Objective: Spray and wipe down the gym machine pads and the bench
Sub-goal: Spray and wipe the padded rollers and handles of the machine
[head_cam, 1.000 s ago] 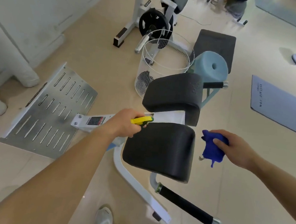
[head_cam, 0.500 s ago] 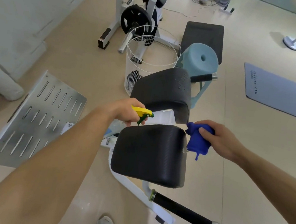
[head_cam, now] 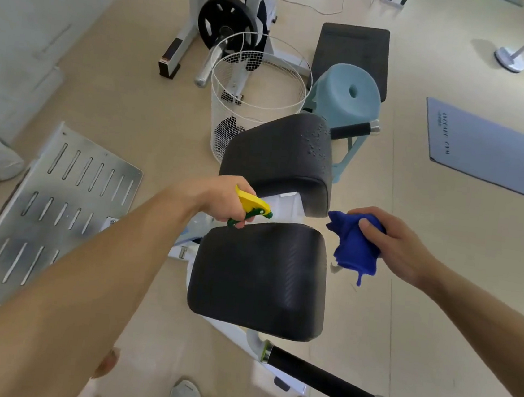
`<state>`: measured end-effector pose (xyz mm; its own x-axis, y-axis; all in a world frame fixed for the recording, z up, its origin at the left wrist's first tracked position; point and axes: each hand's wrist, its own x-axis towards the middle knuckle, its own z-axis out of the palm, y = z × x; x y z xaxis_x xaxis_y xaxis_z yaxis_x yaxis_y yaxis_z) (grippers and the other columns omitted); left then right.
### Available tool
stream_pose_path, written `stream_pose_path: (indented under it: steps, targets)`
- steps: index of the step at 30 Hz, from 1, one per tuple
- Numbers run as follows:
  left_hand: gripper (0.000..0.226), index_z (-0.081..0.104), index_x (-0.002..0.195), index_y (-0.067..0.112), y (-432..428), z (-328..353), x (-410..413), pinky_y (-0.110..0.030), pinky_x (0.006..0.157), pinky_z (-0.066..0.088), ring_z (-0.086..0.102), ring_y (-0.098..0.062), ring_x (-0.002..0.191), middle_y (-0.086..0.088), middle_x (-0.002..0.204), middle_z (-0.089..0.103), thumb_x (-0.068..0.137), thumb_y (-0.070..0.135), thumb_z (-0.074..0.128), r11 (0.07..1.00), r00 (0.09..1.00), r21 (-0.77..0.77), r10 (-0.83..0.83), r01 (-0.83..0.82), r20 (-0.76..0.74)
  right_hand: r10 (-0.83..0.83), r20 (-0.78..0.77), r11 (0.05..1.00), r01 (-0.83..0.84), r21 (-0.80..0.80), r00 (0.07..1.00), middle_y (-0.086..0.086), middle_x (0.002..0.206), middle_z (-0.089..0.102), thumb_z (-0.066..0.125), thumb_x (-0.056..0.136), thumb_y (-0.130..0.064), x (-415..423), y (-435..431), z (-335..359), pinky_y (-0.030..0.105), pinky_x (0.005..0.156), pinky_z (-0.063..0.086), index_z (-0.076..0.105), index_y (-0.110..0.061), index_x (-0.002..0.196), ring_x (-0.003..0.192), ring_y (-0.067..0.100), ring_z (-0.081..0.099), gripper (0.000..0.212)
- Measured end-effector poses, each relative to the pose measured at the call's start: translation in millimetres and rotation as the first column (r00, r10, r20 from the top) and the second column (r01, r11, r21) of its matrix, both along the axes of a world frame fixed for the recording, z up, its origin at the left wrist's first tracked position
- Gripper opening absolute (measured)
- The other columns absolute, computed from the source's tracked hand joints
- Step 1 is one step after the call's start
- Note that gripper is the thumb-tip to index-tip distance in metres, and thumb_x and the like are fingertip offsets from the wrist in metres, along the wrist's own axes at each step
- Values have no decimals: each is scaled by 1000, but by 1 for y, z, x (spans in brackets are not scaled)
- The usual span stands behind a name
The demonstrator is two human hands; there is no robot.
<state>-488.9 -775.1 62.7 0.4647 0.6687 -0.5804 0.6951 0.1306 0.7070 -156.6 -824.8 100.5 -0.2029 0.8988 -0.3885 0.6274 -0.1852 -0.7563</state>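
Note:
Two black pads of a white-framed gym machine sit below me. The near pad (head_cam: 258,279) looks dry; the far pad (head_cam: 278,158) carries water droplets near its right edge. My left hand (head_cam: 218,200) grips a spray bottle with a yellow and green trigger head (head_cam: 251,207), held just above the near pad's far left corner; the bottle's body is hidden by the hand. Just past the near pad's right edge, my right hand (head_cam: 391,244) holds a bunched blue cloth (head_cam: 354,247). A black bench pad (head_cam: 352,49) lies on the floor farther back.
A white wire basket (head_cam: 258,97) and a pale blue stool (head_cam: 346,94) stand behind the far pad. A slotted metal footplate (head_cam: 52,208) lies to the left, a black handle bar (head_cam: 322,382) juts out near my feet, and a grey mat (head_cam: 492,148) lies at right.
The view has drawn closer to the pads. My left hand with the spray head has come over the near pad's far left corner, and my right hand brought the cloth nearer the pad's right edge.

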Motion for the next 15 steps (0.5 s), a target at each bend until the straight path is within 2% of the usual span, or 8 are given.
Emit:
stream_pose_path:
  steps: [2,4,6,8,10,13,15]
  targets:
    - [27,73,93,17,-2,-1,-10,-28,63,51,63,-18,76,-7,88,75,83,-4,59,998,997,-5,59,-59,40,7,8,1000,-7,16,1000,-4,117,63,42,107,-27,-13,-1,-9,30,83,53,56,-29,125,104,19,61,23]
    - [31,72,103,15,-8,-1,-24,-24,63,52,63,-13,78,-1,90,72,86,-7,58,994,991,-12,109,-108,76,52,62,999,-52,6,997,-5,120,62,39,108,-31,-36,-5,-22,26,83,48,53,-33,129,102,16,59,26]
    - [37,71,107,18,-13,-7,-40,-23,62,53,63,-11,81,4,93,73,86,-9,57,986,981,-17,165,-164,103,166,217,982,-182,55,962,-7,122,60,37,107,-35,-62,-4,-35,29,87,46,52,-32,131,102,16,58,28]
    - [42,72,108,21,-20,-13,-55,-24,63,54,65,-8,82,9,93,76,86,-10,55,971,962,-23,237,-236,136,271,420,921,-361,150,866,-9,122,59,35,106,-38,-84,3,-41,35,91,47,55,-30,125,101,17,59,28]
    - [46,74,104,23,-28,-16,-71,-25,62,53,65,-8,80,9,93,77,84,-12,52,958,942,-16,285,-286,177,340,560,843,-509,175,755,-9,117,61,33,106,-40,-100,10,-42,38,87,49,56,-29,117,96,19,61,27]
    - [43,73,96,27,-41,-21,-86,-24,60,53,64,-2,71,16,83,75,83,-9,53,943,922,-9,327,-333,209,430,694,681,-712,171,578,-10,116,62,33,105,-41,-118,9,-44,37,82,51,57,-29,115,99,20,61,29]
    - [37,75,95,30,-50,-27,-94,-26,63,53,65,-7,76,13,87,75,78,1,57,938,913,-6,340,-348,223,471,732,615,-779,126,491,-11,117,61,32,105,-41,-135,10,-44,36,77,51,58,-29,116,101,19,60,31]
